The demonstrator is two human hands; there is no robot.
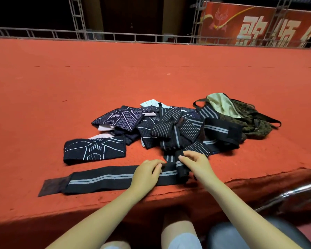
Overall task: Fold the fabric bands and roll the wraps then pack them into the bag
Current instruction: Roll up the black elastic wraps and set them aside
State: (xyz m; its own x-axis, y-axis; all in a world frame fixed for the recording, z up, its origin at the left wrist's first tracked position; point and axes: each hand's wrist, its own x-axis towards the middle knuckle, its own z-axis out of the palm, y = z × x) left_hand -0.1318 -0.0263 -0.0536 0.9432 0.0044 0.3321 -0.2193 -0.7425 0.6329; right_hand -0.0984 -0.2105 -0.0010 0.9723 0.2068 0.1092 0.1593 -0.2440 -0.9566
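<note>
Head view: a wrap (104, 178) is being rolled at the carpet's (79, 87) near edge.
Its rolled end is pinched by the right hand (196, 161); the flat strip is pressed under the left hand's (147, 170) loose fingers. Next, tight, even rolling leftward seems called for, with the bag (241, 114) waiting beyond the pile (151, 126).

Black grey-striped wrap (104, 178) flat along carpet edge, right end rolled; patterned bands (94, 150) heaped behind; bag (241, 114) open.
</note>
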